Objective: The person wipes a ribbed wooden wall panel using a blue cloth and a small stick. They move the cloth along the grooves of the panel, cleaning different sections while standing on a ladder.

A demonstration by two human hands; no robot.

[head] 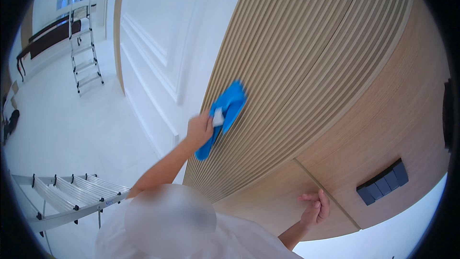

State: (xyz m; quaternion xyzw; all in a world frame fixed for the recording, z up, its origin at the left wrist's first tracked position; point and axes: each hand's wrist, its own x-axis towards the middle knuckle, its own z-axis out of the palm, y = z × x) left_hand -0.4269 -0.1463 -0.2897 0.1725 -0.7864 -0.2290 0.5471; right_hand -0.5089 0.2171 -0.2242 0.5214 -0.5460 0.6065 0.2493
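Observation:
My left hand (199,129) grips a blue cloth (231,102), slightly blurred, with a small white piece showing beside the fingers. The cloth lies against the left part of a ribbed, wood-toned wall panel (287,61). At the lower right, my right hand (316,210) holds nothing that I can see. Its fingers are loosely bent and apart, by a smooth wood-toned panel (262,190) near a narrow seam. Whether the fingertips touch that panel, I cannot tell. A row of dark switches (382,182) sits on the panel to the right of this hand.
An aluminium stepladder (75,205) is close by at the lower left. Farther off stand another stepladder (85,48) and a dark wooden piece of furniture (48,43). A white moulded wall or door (161,61) adjoins the ribbed panel. Something dark (446,115) juts in at the right rim.

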